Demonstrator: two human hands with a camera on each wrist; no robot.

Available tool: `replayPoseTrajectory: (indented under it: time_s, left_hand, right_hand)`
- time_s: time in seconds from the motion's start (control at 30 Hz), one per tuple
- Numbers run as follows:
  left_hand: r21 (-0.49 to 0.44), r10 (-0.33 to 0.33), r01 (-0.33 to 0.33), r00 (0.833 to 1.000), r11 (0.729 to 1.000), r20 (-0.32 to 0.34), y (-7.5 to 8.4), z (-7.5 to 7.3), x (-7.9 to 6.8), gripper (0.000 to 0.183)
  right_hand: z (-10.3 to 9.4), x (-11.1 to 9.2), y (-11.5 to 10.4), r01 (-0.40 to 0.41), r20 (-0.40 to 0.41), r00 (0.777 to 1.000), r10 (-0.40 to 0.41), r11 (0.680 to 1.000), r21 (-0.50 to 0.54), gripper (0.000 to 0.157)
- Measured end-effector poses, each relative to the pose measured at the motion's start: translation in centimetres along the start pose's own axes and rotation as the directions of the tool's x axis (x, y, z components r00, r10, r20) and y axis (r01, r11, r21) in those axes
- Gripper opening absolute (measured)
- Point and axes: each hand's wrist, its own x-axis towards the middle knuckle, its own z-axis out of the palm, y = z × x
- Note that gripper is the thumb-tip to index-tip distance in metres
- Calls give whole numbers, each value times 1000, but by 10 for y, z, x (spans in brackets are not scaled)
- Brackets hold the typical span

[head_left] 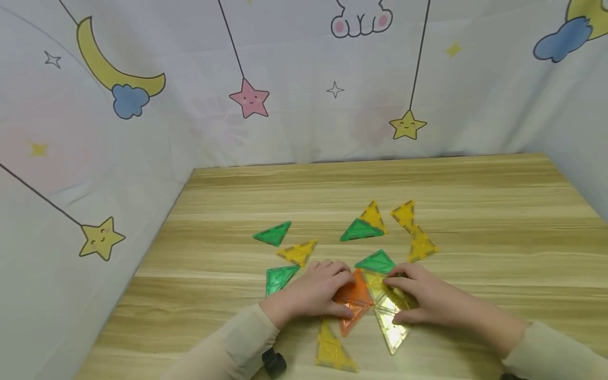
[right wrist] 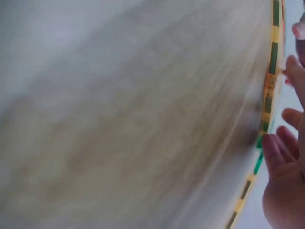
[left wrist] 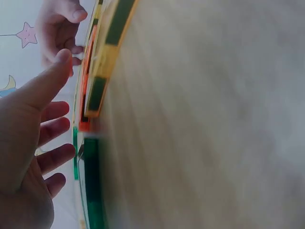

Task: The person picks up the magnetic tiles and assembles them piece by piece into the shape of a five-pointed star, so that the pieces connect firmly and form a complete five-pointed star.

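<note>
A pale cloth backdrop (head_left: 294, 137) printed with stars and moons fills the upper frame, and below it the wood-grain desk (head_left: 228, 192) spreads across the lower half. Two sleeved arms come in from the lower edge: the right hand (head_left: 429, 298) lies right of bottom centre, the left hand (head_left: 313, 287) left of it. Each grip is loose, fingers relaxed and lightly bent over the tiles, with nothing visibly clasped. Between the hands, low in the centre, sits a cluster of flat triangular tiles: orange tiles (head_left: 359, 287) under the left fingers, clear yellow tiles (head_left: 391, 328) by the right fingers, and a green tile (head_left: 378, 260) at the top. A larger-looking yellow tile (head_left: 332, 352) lies at the bottom centre, while other yellow and green triangles scatter left of and above the hands. They look like light, stiff, glossy plastic, so they probably slide easily and feel slippery on their faces; pinching opposite rims seems surest, sparing the thin corners. Smallest of all, dark strips line their edges, perhaps magnets
</note>
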Motion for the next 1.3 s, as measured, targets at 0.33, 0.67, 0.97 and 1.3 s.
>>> replayPoseTrajectory:
  time_s: [0.33,0.67,0.97,1.3]
  left_hand:
    - [32,26,-28,998,999,54,-6,-7,-2,70]
    - [23,78,-81,989,996,124,-3,-8,9,59]
    - [112,74,-92,985,989,158,-2,-10,15,61]
    - [123,80,-99,986,987,145,-1,-8,17,64]
  right_hand:
    - [-8,4,0,-66,32,997,65,997,30,53]
    - [-18,29,18,-70,75,995,70,998,-3,30]
    - [-22,44,30,-46,60,996,59,980,-196,35]
    - [-20,53,31,45,51,998,-35,976,-211,32]
